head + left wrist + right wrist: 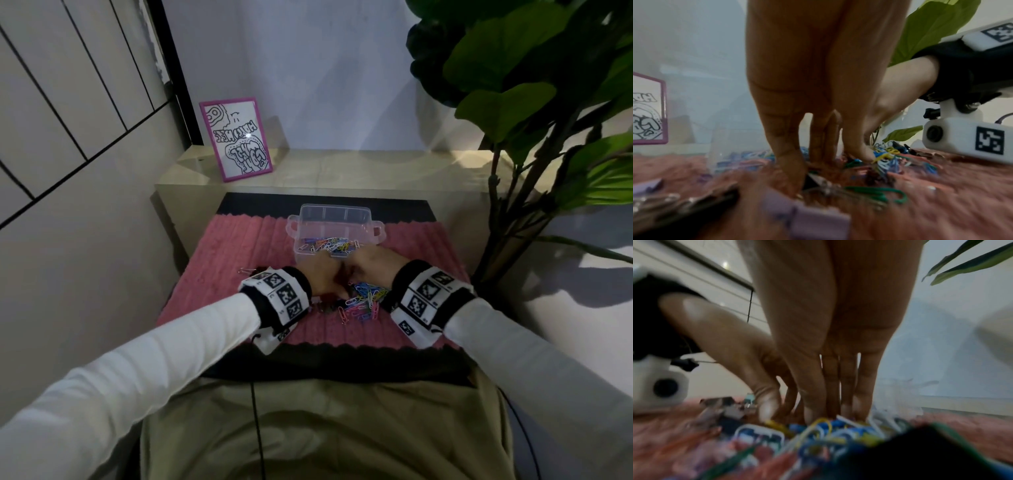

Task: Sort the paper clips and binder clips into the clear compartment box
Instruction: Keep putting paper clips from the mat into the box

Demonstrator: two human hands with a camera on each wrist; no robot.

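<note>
Both hands are down on the pink fluffy mat, side by side. The left hand points straight fingers into the pile, its tips among binder clips. The right hand stands its fingers nearly straight and close together, tips touching the heap of coloured paper clips; whether it pinches one I cannot tell. Just beyond the hands sits the clear compartment box, with more paper clips in its near section. A pink-framed drawing leans at the back of the desk, and a leafy plant stands to the right.
</note>
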